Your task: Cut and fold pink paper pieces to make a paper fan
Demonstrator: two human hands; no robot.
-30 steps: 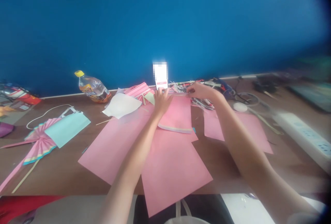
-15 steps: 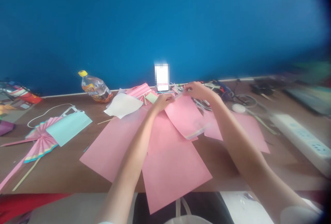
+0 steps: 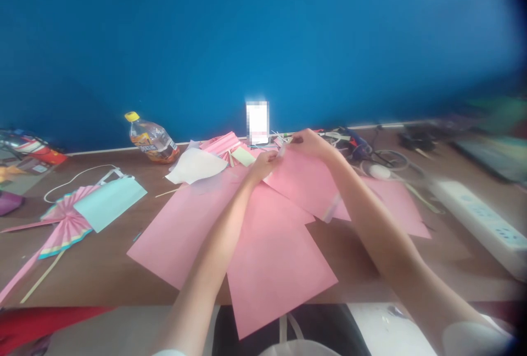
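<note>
My left hand and my right hand both pinch the far edge of a pink paper sheet, which is lifted off the table and tilted down to the right. Its lower edge shows a pale striped border. Beneath it lie several flat pink sheets spread over the brown table. A phone stands upright against the blue wall just beyond my hands.
A plastic bottle lies at the wall on the left. A folded pink paper fan with a light blue sheet sits far left. White paper, tools and cables, and a white power strip lie to the right.
The pink sheet, flat under my hands a second ago, has been lifted at its far edge and swung to the right. My hands have drawn closer together.
</note>
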